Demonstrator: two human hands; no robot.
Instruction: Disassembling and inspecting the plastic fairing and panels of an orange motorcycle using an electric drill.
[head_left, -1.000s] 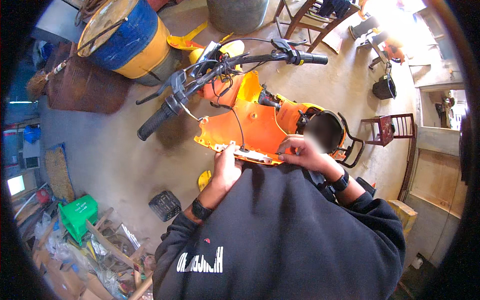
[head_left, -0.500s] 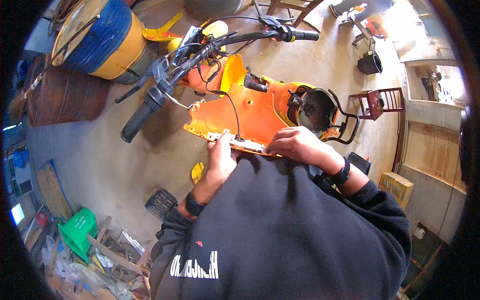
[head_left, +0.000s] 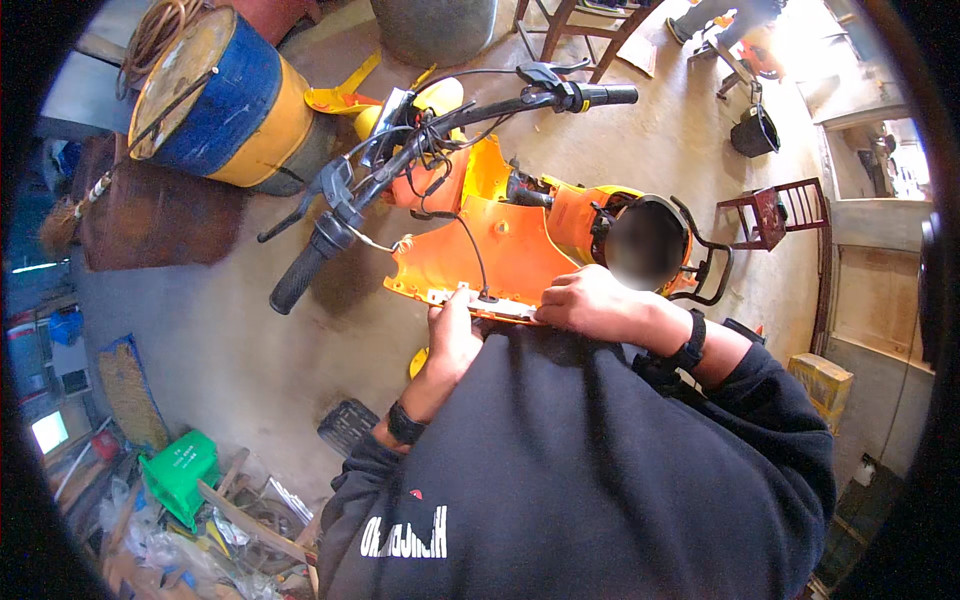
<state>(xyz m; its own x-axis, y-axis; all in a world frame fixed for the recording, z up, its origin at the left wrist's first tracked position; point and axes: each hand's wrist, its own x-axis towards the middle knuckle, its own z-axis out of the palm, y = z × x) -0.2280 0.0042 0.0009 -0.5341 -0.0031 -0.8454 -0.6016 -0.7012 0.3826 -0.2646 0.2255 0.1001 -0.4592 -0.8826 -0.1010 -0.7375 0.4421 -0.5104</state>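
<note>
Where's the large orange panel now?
In the head view, the large orange panel is central, below the black handlebar, left hand and right hand at its near edge.

Within the last second, the person's bare right hand (head_left: 588,303) rolled so its back and curled knuckles faced up, fingertips shifting leftward along the edge of the curved orange plastic panel (head_left: 468,258) to the right end of the narrow white strip (head_left: 514,310).

Before the person (head_left: 590,450) lies the curved orange plastic panel (head_left: 525,258), with the black metal handlebar (head_left: 500,110) beyond it. Left of the handlebar stands the blue-and-yellow metal drum (head_left: 215,110); nearer, at left, the green plastic box (head_left: 180,475); rightward, the reddish-brown wooden chair (head_left: 766,222).
</note>
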